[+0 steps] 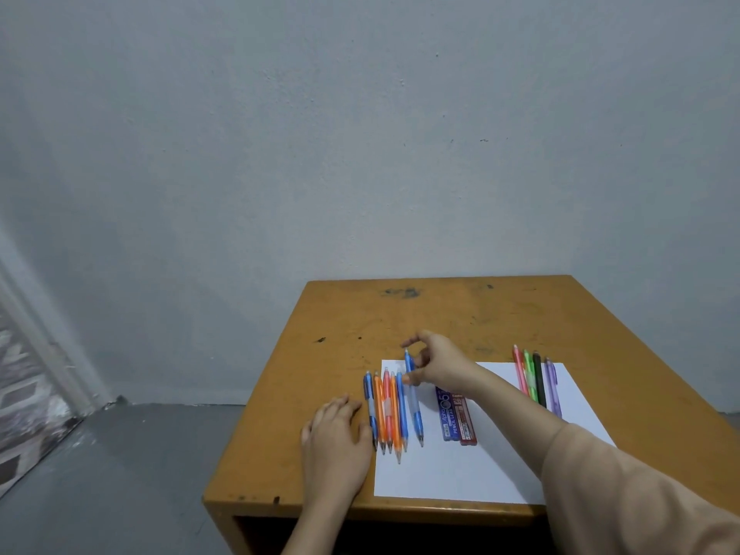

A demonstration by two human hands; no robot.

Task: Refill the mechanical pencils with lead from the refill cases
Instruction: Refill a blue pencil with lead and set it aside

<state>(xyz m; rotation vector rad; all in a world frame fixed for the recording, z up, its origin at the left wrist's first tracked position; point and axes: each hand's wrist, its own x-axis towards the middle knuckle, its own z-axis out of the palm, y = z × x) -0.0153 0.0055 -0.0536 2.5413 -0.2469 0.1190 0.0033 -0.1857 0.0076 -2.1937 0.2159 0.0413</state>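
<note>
Right hand point(436, 366) pinches the blue pencil point(415, 402) near its cap end, just left of the 2 refill cases point(448, 418). Left hand point(336, 438) lies flat, fingers together, beside 5 other pencils point(386, 410). I'd lift it straight up so nothing rolls.

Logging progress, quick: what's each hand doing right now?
Left hand: open, resting on the table.
Right hand: fingers pinch the lone blue pencil.

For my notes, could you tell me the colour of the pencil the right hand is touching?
The pencil is blue; the head view shows it.
</note>
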